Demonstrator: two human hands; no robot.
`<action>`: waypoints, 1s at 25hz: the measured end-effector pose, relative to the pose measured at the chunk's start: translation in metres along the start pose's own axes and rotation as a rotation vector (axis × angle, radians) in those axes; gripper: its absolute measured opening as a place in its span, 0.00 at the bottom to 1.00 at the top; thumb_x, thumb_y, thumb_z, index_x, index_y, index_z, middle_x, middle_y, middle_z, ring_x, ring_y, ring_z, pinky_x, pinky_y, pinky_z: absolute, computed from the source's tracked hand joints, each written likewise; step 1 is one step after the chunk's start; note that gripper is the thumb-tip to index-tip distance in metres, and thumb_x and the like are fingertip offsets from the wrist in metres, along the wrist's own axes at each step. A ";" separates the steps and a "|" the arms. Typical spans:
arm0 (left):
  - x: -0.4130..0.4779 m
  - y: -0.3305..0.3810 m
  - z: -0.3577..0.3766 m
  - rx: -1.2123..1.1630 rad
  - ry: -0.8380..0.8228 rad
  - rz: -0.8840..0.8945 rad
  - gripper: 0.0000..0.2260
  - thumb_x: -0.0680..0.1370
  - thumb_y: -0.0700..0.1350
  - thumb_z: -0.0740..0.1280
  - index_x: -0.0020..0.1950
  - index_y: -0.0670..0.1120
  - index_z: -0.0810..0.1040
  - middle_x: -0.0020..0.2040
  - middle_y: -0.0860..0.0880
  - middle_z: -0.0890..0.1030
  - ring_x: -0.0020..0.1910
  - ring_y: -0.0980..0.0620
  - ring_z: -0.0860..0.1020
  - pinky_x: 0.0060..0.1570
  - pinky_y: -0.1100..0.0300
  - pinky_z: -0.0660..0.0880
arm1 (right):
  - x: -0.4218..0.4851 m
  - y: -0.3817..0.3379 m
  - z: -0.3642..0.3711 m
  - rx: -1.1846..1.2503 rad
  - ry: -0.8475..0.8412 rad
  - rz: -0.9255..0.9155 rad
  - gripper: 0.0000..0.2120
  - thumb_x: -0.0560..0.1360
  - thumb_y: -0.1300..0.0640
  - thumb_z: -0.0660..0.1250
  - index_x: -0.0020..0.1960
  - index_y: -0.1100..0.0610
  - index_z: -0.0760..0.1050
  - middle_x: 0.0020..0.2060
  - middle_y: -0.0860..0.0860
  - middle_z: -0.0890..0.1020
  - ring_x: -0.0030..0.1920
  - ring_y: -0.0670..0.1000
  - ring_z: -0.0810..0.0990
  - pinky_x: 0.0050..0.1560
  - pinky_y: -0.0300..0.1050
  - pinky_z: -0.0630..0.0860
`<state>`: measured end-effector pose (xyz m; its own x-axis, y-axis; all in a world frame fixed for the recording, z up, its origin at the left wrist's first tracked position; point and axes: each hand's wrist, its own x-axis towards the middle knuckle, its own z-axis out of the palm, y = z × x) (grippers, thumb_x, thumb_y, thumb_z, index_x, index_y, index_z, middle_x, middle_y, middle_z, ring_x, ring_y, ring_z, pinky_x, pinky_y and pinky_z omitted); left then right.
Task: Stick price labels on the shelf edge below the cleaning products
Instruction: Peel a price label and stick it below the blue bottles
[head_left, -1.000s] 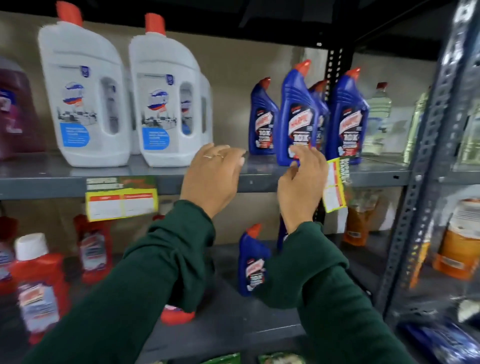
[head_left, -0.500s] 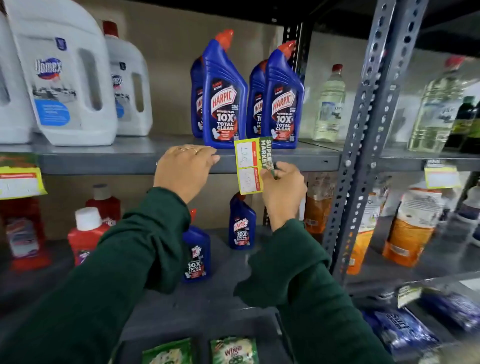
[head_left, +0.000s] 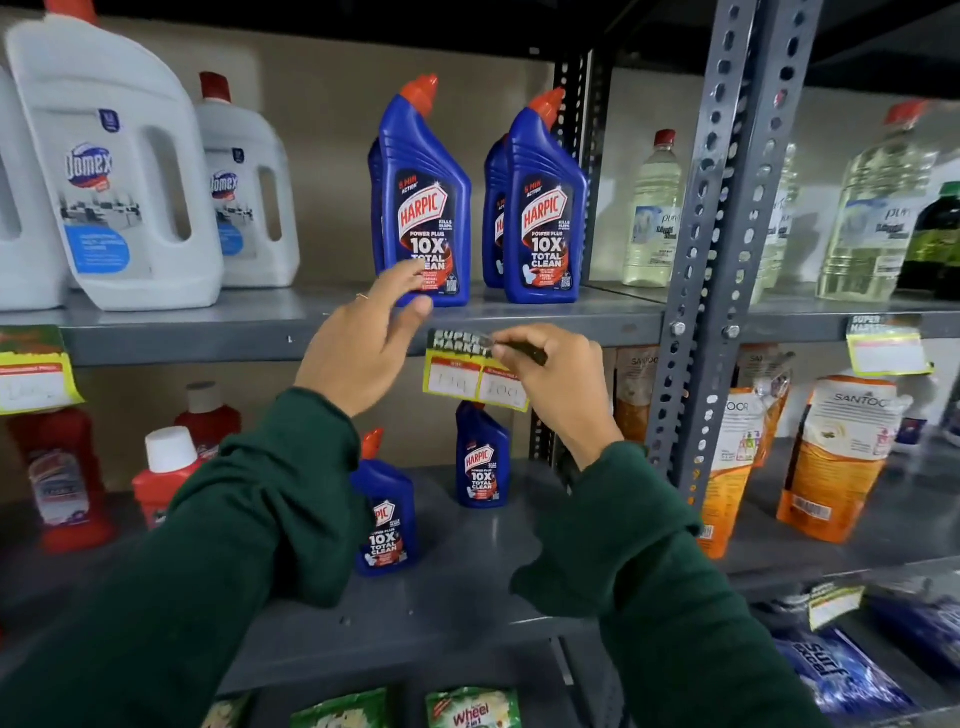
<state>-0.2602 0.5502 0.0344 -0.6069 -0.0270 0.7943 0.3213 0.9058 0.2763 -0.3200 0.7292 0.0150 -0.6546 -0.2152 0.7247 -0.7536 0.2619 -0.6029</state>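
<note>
I'm pinching the price label (head_left: 475, 375) against the shelf edge (head_left: 208, 340) with my right hand (head_left: 556, 379); my left hand (head_left: 363, 343) is hovering open beside it, holding nothing.

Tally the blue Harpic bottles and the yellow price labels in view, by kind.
Harpic bottles: 6, upper shelf, lower shelf
Yellow price labels: 4
Total: 10

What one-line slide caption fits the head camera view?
Right hand presses a yellow price label onto the shelf edge below blue Harpic bottles, left hand open beside it.
</note>
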 end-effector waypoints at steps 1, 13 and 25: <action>0.001 0.006 0.002 0.021 -0.049 0.050 0.16 0.79 0.51 0.58 0.65 0.48 0.69 0.64 0.44 0.76 0.62 0.45 0.72 0.59 0.51 0.68 | 0.002 0.002 -0.003 -0.034 -0.046 -0.031 0.06 0.72 0.61 0.68 0.48 0.57 0.80 0.46 0.53 0.84 0.44 0.44 0.78 0.44 0.28 0.72; 0.009 0.027 0.039 0.216 -0.140 0.042 0.06 0.75 0.42 0.66 0.43 0.41 0.81 0.67 0.45 0.73 0.71 0.46 0.61 0.70 0.52 0.51 | 0.015 0.031 -0.003 -0.539 0.058 -0.356 0.05 0.72 0.60 0.67 0.43 0.62 0.78 0.45 0.59 0.76 0.48 0.59 0.73 0.48 0.53 0.73; 0.016 0.024 0.041 0.092 -0.144 -0.024 0.05 0.74 0.41 0.68 0.41 0.41 0.81 0.65 0.44 0.75 0.68 0.47 0.66 0.71 0.51 0.56 | 0.017 0.027 -0.001 -0.428 0.129 -0.244 0.07 0.70 0.57 0.70 0.40 0.61 0.79 0.49 0.56 0.75 0.50 0.55 0.72 0.41 0.44 0.69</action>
<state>-0.2924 0.5885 0.0318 -0.7134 0.0059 0.7007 0.2420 0.9405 0.2384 -0.3514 0.7332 0.0111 -0.4297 -0.2073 0.8788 -0.7736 0.5864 -0.2400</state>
